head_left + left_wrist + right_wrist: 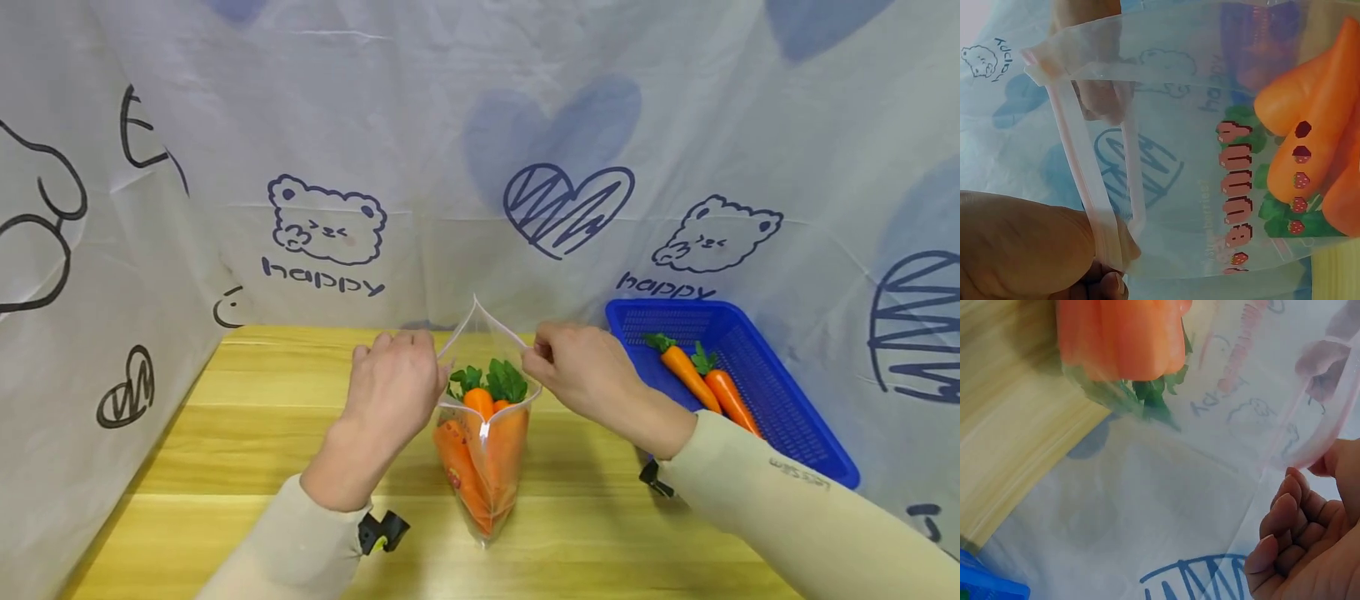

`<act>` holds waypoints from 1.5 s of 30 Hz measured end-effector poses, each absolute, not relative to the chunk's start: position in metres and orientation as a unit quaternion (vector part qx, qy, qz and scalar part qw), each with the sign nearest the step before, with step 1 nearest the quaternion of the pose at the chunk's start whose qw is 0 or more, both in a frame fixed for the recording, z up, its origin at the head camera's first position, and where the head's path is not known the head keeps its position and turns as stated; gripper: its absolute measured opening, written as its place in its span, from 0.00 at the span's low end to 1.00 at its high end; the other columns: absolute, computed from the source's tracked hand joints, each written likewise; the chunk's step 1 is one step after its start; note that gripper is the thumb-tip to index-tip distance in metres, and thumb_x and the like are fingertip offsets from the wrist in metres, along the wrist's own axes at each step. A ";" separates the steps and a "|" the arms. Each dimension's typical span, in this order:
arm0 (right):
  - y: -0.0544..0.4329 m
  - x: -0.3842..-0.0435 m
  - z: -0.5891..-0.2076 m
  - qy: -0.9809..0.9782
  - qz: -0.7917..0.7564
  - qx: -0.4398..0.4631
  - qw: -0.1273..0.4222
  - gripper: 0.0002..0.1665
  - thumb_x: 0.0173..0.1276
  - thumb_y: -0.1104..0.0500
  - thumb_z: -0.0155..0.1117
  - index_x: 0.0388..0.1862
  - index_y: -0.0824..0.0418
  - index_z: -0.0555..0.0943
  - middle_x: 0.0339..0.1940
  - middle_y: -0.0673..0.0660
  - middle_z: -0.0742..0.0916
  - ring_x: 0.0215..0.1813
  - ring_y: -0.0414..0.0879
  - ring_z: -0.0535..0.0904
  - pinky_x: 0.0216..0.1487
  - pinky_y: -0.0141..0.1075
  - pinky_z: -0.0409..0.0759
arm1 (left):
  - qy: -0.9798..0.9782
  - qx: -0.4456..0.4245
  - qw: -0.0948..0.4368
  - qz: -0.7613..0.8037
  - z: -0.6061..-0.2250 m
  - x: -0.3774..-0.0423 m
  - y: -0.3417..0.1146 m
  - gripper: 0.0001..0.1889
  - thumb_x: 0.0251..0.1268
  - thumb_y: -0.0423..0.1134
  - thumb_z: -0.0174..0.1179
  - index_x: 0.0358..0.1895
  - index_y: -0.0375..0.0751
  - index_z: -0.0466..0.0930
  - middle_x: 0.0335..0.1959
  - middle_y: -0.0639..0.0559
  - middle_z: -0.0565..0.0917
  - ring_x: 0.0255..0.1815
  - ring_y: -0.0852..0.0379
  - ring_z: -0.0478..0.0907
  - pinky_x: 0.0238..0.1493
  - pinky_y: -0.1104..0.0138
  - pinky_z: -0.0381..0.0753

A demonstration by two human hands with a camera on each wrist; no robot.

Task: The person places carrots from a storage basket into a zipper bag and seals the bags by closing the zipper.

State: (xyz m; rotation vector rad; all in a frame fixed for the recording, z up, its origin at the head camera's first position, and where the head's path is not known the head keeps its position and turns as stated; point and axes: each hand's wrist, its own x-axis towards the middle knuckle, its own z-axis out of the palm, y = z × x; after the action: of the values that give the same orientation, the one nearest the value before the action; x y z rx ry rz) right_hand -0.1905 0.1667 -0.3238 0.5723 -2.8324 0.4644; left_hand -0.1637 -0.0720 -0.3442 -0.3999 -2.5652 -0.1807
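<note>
Between the two hands a clear zip bag (517, 450) hangs upright with its mouth spread apart. Several orange carrots (467, 475) with green leafy tops sit inside it. My left hand (397, 379) pinches the bag's left rim. On the opposite rim, my right hand (581, 362) pinches with thumb and forefinger. Pink lettering (1237, 181) and small strawberry prints mark the bag's side in the left wrist view. The right wrist view shows the right fingers (1282, 519) curled at the bag's edge.
At the right stands a blue plastic basket (813, 437) holding two carrots (690, 375), partly behind the right forearm. A wood-grain table (262, 417) lies beneath. White cloth (442, 167) with printed hearts and bears hangs behind and at the sides.
</note>
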 end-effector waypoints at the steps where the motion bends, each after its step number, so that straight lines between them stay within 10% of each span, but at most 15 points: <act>1: 0.170 -0.191 -0.324 -0.959 0.161 0.202 0.114 0.19 0.76 0.50 0.59 0.22 0.52 0.72 0.17 0.48 0.72 0.20 0.44 0.69 0.24 0.37 0.65 | -0.951 -0.146 0.262 -0.071 -0.344 -0.164 -0.073 0.20 0.65 0.47 0.72 0.31 0.33 0.78 0.23 0.45 0.79 0.23 0.46 0.73 0.24 0.59 0.65; 14: 0.262 -0.217 -0.328 -0.969 0.172 0.127 0.124 0.23 0.82 0.52 0.55 0.22 0.55 0.70 0.16 0.51 0.70 0.19 0.47 0.66 0.25 0.40 0.63 | -0.965 -0.124 0.189 -0.131 -0.341 -0.160 -0.082 0.14 0.69 0.43 0.64 0.28 0.40 0.74 0.21 0.50 0.74 0.25 0.46 0.71 0.28 0.58 0.66; 28: 0.372 -0.283 -0.362 -0.992 0.122 0.025 -0.006 0.22 0.79 0.56 0.52 0.21 0.55 0.64 0.15 0.48 0.63 0.19 0.43 0.57 0.26 0.39 0.60 | -0.966 -0.119 0.151 -0.171 -0.342 -0.162 -0.084 0.10 0.70 0.40 0.61 0.29 0.42 0.75 0.22 0.51 0.75 0.26 0.48 0.70 0.29 0.59 0.66; 34: 0.392 -0.301 -0.392 -0.991 0.108 0.000 -0.079 0.20 0.77 0.56 0.53 0.21 0.56 0.71 0.16 0.50 0.73 0.20 0.46 0.69 0.28 0.42 0.70 | -0.969 -0.117 0.125 -0.179 -0.343 -0.163 -0.081 0.08 0.68 0.39 0.60 0.31 0.42 0.76 0.24 0.51 0.76 0.27 0.48 0.71 0.30 0.58 0.68; 45: 0.420 -0.304 -0.437 -0.978 0.097 -0.074 -0.168 0.19 0.72 0.59 0.55 0.48 0.76 0.75 0.41 0.73 0.81 0.40 0.64 0.77 0.45 0.57 0.78 | -0.968 -0.122 0.113 -0.186 -0.346 -0.162 -0.072 0.07 0.67 0.39 0.61 0.31 0.43 0.76 0.24 0.52 0.76 0.27 0.49 0.71 0.32 0.57 0.71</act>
State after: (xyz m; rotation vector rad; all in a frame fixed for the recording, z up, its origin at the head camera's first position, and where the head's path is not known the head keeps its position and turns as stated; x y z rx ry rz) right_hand -0.3039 0.4198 -0.4368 -0.2612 -3.4531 0.3438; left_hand -0.1619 -0.0715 -0.3456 -0.3577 -2.8412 -0.5467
